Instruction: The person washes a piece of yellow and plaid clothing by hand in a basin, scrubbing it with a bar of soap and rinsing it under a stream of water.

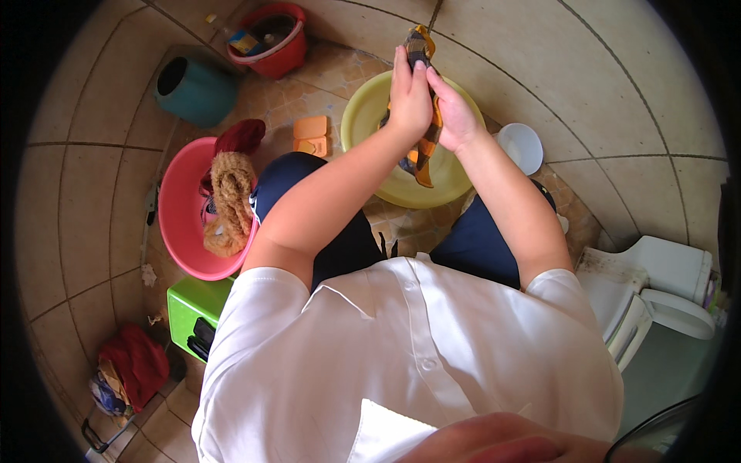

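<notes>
Between my palms, above a yellow plastic basin (359, 110), I press a yellow and dark checked cloth (421, 46). My left hand (412, 95) lies flat along the cloth's left side, fingers pointing away from me. From the right, my right hand (457, 113) bears against it with the thumb towards the top. One end of the cloth sticks up past my fingertips. Its lower part hangs down into the basin, partly hidden by my hands and wrists.
Left stands a pink basin (173, 214) holding a brown fuzzy cloth (231, 185) and a dark red cloth (240, 137). An orange soap box (311, 136), a teal bucket (200, 95), a red tub (289, 49), a white bowl (521, 147) and a green stool (194, 301) surround me.
</notes>
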`<state>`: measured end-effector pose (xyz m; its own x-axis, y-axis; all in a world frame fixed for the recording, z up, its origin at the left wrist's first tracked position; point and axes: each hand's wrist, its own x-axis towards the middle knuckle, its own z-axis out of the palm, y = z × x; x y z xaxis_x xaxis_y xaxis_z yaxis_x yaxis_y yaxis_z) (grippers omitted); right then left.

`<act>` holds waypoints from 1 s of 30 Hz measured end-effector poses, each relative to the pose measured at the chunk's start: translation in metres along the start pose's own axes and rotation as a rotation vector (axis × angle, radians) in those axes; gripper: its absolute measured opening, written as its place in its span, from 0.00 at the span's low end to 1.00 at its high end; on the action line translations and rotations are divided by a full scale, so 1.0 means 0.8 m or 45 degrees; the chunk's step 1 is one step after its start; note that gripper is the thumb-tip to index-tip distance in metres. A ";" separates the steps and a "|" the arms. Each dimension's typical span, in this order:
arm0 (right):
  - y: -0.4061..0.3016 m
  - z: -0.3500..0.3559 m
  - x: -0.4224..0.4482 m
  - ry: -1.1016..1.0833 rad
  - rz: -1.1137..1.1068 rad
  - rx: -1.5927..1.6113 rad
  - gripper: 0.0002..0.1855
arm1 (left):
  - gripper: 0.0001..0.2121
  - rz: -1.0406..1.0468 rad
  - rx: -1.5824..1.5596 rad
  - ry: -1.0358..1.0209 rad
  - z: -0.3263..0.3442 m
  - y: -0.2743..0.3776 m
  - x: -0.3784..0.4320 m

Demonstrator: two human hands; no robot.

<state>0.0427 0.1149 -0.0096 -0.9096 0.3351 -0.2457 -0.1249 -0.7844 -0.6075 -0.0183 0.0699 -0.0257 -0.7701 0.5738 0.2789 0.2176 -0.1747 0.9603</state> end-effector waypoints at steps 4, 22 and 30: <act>0.015 0.025 -0.018 -0.007 -0.001 -0.018 0.21 | 0.25 -0.452 -0.430 0.031 -0.013 0.002 0.026; 0.029 0.008 -0.017 0.322 -0.150 -0.275 0.30 | 0.26 -0.934 -0.632 -0.306 -0.001 0.008 -0.013; 0.014 -0.010 -0.004 0.291 -0.034 -0.202 0.31 | 0.24 -0.793 -0.681 -0.408 0.000 0.005 -0.033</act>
<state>0.0475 0.1089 -0.0214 -0.7917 0.4777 -0.3808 -0.0680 -0.6884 -0.7222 0.0030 0.0544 -0.0295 -0.4325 0.8725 -0.2274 -0.5578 -0.0607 0.8278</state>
